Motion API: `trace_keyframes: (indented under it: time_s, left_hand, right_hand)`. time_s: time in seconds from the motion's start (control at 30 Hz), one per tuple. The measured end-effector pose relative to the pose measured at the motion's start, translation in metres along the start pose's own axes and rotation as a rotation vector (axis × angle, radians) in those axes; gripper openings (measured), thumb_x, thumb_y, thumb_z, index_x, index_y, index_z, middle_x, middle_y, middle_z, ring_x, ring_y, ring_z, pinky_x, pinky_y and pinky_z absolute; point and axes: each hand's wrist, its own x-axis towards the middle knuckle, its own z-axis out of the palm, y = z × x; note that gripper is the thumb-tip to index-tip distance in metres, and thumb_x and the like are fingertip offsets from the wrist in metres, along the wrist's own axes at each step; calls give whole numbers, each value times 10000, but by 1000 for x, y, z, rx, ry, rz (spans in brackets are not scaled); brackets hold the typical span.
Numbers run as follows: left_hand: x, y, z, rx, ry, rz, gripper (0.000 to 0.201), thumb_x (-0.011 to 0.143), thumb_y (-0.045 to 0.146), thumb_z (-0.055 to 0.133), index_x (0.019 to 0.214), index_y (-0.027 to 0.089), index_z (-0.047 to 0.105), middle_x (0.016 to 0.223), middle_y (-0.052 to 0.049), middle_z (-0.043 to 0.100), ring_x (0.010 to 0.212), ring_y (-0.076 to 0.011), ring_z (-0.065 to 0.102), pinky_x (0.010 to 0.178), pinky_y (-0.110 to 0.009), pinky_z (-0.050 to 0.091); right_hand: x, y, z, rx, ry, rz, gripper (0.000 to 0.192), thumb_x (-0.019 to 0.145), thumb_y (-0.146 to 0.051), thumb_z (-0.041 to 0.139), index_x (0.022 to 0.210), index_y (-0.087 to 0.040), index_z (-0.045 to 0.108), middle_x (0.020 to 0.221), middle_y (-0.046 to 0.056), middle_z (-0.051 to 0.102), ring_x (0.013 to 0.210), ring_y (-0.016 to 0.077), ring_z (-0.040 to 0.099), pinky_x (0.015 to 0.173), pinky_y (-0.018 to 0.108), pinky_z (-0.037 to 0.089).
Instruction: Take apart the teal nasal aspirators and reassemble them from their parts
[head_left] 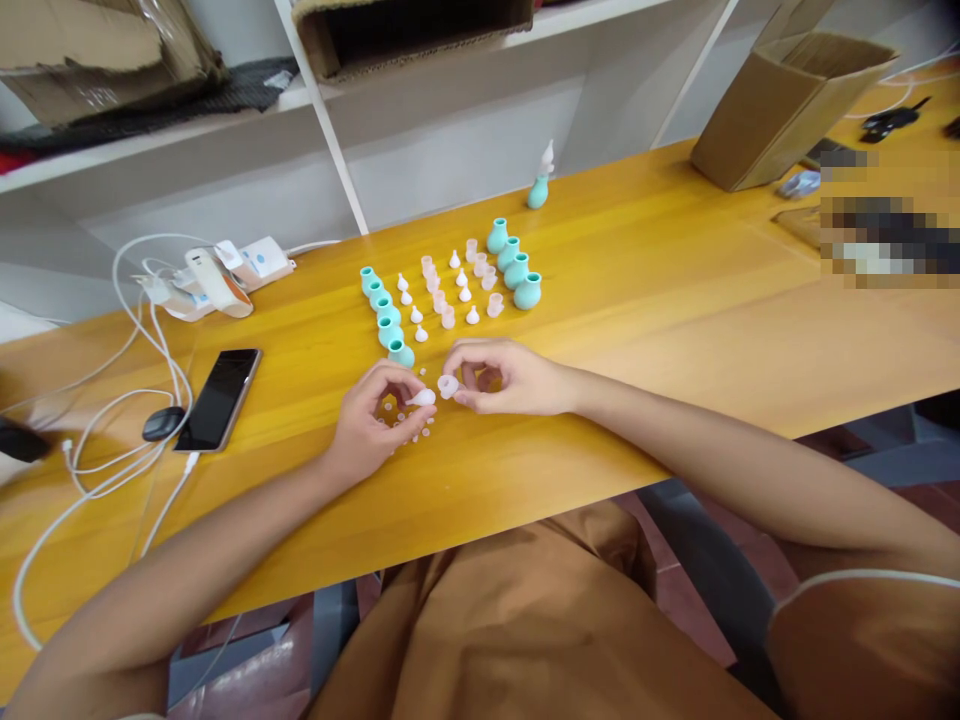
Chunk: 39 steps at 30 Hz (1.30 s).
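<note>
Between thumb and fingers, my left hand (375, 412) pinches a small white pointed nozzle tip (424, 398), its narrow end toward the palm. My right hand (510, 376) grips a translucent plastic cup-like connector (448, 386), its opening facing up and left. The two pieces are close together but apart. Small clear discs (426, 432) lie scattered under and around my left hand. Beyond my hands stand rows of white nozzle tips (416, 315) and pinkish translucent connectors (439, 301). Teal rubber bulbs form a left row (389, 331) and a right row (527, 291).
An assembled teal bulb with white tip (538, 192) stands at the back. Left are a phone (219, 400), cables, a black mouse-like object (163, 424) and white chargers (259, 258). A cardboard box (780, 110) stands back right. Shelving rises behind the wooden table (645, 370).
</note>
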Motion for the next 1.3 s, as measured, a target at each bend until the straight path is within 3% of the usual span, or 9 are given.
trace_keyframes:
  time_s: [0.13,0.3,0.5,0.67,1.0,1.3]
  left_hand:
    - [-1,3,1,14,-25,-54,185,992,286,841,1089,226,696,1022,-42,719,848,-147,653,753,-313,547]
    - [0,6,2,53,-29,-116,201,980,324,859,1048,224,698,976,-34,736,795,-143,656,702,-311,548]
    - [2,5,1,53,-26,-113,211,951,318,900,1024,221,727,1003,-37,736,886,-164,716,790,-332,600]
    - [0,3,2,62,-29,-109,209,942,337,910,1014,226,748,1010,-46,725,904,-178,714,783,-339,600]
    - [-1,1,3,-52,-74,-121,222,931,342,929,1006,227,754,962,-47,738,841,-171,700,744,-339,582]
    - [-1,1,2,39,-90,-3,230,938,304,918,899,207,714,956,-41,743,794,-147,685,703,-299,561]
  right_hand:
    - [4,0,-1,181,116,-61,242,940,-340,832,1065,-176,705,977,12,621,806,90,589,756,233,526]
    - [4,1,2,394,30,-2,324,954,-353,836,1120,-181,617,966,8,661,818,97,607,754,232,538]
    - [-1,6,6,121,-14,24,299,958,-333,812,1156,-163,667,951,25,733,762,99,634,701,229,528]
    - [-2,11,4,78,-24,8,307,984,-387,798,1155,-154,693,952,48,777,780,126,695,732,263,571]
    - [-6,5,-3,-215,-32,-363,174,1067,-342,748,1114,-179,787,1075,83,816,884,135,749,776,257,599]
    - [-10,6,-6,-297,-81,-355,213,1094,-382,713,1100,-186,796,1110,90,833,881,146,759,779,268,583]
